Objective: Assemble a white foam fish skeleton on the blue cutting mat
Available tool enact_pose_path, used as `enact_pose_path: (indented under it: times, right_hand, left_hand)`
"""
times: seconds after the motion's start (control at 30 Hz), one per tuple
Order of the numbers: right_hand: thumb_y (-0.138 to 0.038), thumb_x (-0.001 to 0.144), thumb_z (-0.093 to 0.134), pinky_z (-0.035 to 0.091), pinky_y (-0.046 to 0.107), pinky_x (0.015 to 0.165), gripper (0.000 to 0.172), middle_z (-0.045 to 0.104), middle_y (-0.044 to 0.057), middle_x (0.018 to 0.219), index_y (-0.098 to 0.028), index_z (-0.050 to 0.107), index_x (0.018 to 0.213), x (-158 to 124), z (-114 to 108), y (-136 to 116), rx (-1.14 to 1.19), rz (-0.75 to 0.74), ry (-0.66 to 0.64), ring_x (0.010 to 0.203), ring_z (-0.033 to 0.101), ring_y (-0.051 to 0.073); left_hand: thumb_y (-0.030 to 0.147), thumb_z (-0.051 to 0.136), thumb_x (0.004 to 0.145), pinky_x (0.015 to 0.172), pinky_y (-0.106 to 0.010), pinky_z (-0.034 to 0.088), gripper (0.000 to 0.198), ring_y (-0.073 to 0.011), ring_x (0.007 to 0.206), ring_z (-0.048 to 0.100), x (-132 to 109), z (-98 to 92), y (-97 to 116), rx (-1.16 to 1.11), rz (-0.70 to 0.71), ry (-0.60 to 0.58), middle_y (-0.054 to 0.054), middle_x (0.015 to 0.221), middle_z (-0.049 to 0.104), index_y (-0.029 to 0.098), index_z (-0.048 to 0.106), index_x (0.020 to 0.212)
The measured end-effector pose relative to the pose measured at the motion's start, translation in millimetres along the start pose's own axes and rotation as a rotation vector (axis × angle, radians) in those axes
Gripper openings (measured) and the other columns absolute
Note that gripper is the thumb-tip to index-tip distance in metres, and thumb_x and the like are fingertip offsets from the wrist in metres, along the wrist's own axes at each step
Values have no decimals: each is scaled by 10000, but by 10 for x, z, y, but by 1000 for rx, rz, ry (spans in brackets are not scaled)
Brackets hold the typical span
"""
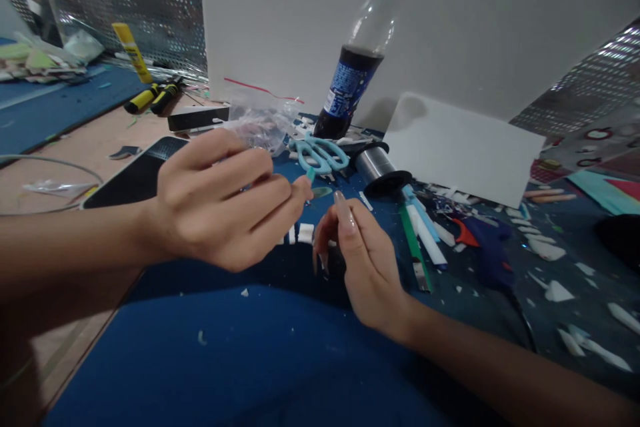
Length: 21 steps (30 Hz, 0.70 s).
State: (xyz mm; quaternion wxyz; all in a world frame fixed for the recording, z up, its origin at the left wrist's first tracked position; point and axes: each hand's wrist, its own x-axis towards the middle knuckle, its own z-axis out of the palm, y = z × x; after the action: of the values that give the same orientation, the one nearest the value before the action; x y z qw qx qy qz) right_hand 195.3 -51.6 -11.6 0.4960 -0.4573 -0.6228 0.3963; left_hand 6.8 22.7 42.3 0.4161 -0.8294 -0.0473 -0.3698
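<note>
Above the blue mat (220, 347), my left hand (225, 203) is closed, its thumb and fingertips pinching a small teal piece (311, 174). Close to its right, my right hand (367, 253) has its fingers curled and its thumb pointing up; whether anything sits inside them is hidden. The two hands do not touch. A thin greenish translucent bit (321, 192) shows between them. Just beyond the hands lie light blue scissors (320, 153) and a spool of wire (377, 168). Small white pieces (305, 233) rest on the mat between the hands.
A cola bottle (353, 60) stands behind the scissors, beside a plastic bag (260, 120). At left are a phone (135, 170) and yellow-black tools (143, 99). A white board (463, 147), green ruler (414, 247), dark glue gun (485, 247) and white scraps are at right.
</note>
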Motion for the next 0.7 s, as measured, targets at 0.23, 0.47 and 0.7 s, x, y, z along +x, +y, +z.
enact_pose_path:
  times: [0.23,0.47,0.7]
  right_hand:
    - [-407,981,397,396,236,486,256,495,-45,632,-207,542,914,28,-44,-16,-72,-99,-119,525,470,78]
    - [-371,900,570,314,208,424,263,424,-66,627,-220,424,741,28,-14,-11,-77,-77,18,489,393,54]
    - [-373,919,534,340,216,428,195,454,-76,666,-254,379,934,25,6,-27,27,-12,46,486,422,63]
  left_hand:
    - [147,654,836,438,-295,444,146,-148,525,655,77,-15,1,-170,-45,-105,8,606,716,183,675,695]
    - [160,652,835,465,-316,434,96,-148,510,619,55,7,63,-229,-156,-132,-8,603,700,163,685,745]
    - [218,593,883,516,-332,427,223,-166,528,601,36,-14,57,-371,-239,-212,-22,575,650,150,672,685]
